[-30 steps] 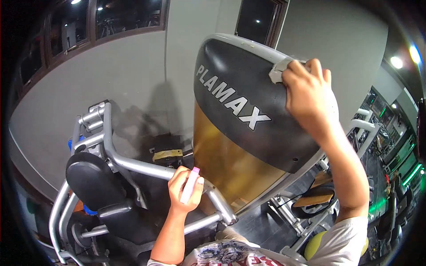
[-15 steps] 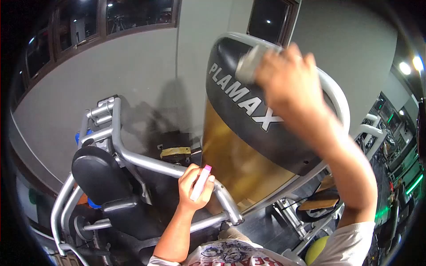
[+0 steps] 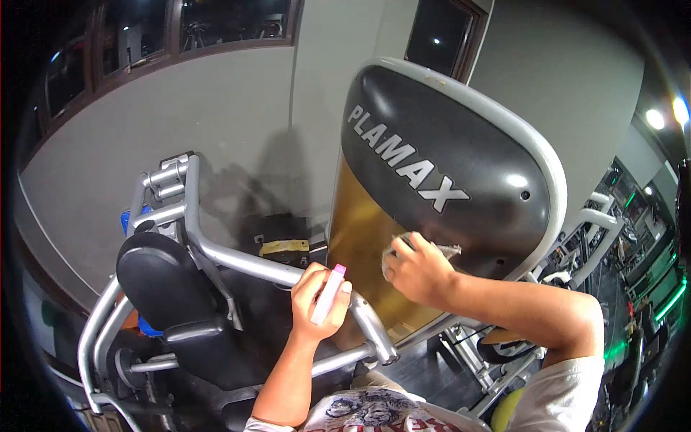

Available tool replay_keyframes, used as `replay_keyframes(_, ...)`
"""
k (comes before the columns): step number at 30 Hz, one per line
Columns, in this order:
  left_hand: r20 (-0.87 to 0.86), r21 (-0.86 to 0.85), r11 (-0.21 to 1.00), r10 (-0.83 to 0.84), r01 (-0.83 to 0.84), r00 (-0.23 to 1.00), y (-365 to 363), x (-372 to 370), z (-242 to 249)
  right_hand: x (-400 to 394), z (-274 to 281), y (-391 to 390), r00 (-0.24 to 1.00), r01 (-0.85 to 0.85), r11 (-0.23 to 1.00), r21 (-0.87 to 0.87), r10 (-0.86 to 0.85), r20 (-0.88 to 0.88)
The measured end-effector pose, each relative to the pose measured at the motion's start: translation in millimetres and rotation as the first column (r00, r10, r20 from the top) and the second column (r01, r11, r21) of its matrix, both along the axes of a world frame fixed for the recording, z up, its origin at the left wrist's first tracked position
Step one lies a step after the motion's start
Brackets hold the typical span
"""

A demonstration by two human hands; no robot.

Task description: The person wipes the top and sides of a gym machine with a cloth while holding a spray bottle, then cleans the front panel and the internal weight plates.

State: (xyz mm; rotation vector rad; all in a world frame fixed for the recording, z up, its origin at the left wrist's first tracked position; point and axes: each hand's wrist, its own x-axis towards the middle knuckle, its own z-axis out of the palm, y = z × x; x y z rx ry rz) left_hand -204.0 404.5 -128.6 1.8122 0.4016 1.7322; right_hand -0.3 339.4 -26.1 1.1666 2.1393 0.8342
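My left hand (image 3: pixel 317 306) is closed around a small white stick-like object (image 3: pixel 327 297) with a pink end, close to the silver machine frame tube. My right hand (image 3: pixel 423 272) grips a pale, crumpled cloth (image 3: pixel 451 250) and lies at the lower part of the machine's shroud. That shroud (image 3: pixel 432 122) is dark, with PLAMAX in silver letters, a gold panel (image 3: pixel 360 216) below and a light grey rim.
A black padded seat (image 3: pixel 162 277) with silver tubes (image 3: pixel 245 266) stands at the left. Behind it, a yellow strip (image 3: pixel 284 247) lies low by the grey wall. More gym equipment and a yellow-green ball (image 3: pixel 507 412) are at the right.
My right hand has moved down from the top of the dark shroud to its lower edge, with the cloth still in it. My left hand has barely moved.
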Motion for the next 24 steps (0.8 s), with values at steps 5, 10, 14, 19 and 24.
replay_keyframes(5, -0.007, 0.015, 1.0, 0.005, -0.005, 1.0, 4.3, 0.5, 0.1, -6.1, 101.9, 14.7, 0.998, -0.035, 0.92, 0.391, 0.051, -0.031)
replay_keyframes(10, 0.013, -0.042, 0.999, -0.03, 0.03, 0.999, 1.6, 0.3, -2.4, 54.1, 194.5, 56.5, 0.902, 0.296, 0.724, 0.623, 0.004, -0.432)
replay_keyframes(14, -0.022, -0.029, 1.0, -0.006, 0.006, 1.0, 1.5, -3.8, 4.6, 22.9, 131.6, 44.6, 0.918, 0.306, 0.825, 0.475, -0.122, -0.379)
replay_keyframes(19, -0.023, -0.031, 1.0, -0.001, 0.0, 1.0, -1.8, -2.7, 8.7, -4.5, 16.4, 8.5, 0.996, -0.041, 0.993, 0.107, 0.05, -0.078)
replay_keyframes(24, -0.043, -0.074, 0.997, -0.026, 0.022, 0.999, -0.9, -3.4, 6.2, -16.0, 87.1, 11.1, 0.99, -0.111, 0.951, 0.288, 0.132, -0.056)
